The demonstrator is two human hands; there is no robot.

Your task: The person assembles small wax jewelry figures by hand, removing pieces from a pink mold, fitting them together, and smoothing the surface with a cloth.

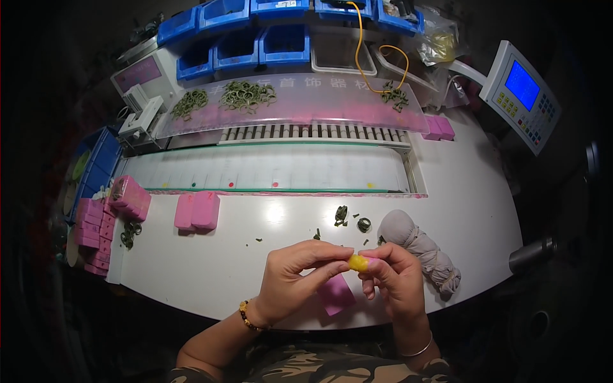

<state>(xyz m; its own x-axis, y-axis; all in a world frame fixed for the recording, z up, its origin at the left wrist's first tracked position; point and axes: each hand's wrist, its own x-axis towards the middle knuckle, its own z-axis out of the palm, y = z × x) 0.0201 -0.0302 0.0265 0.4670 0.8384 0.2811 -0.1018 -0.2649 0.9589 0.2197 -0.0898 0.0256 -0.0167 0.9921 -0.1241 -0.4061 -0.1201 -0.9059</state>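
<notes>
Over the near part of the white worktable, my left hand [297,281] and my right hand [399,274] meet at a small glossy yellow piece [358,263]. Both pinch it between thumb and fingertips; its exact kind is too small to make out. A bit of pink shows beside it at my right thumb. Just below the hands lies a flat pink block [336,296], partly hidden by them. Beyond my fingers are a small heap of dark green rings [341,215], a single green ring [364,224] and some green scraps.
A grey cloth-wrapped bundle [421,252] lies right of my right hand. Pink blocks [198,211] stand at left, with more stacked [92,223] at the table edge. Behind runs a white conveyor belt [281,167] under a clear shelf [306,115] bearing green rings. A control panel [522,96] juts in at right.
</notes>
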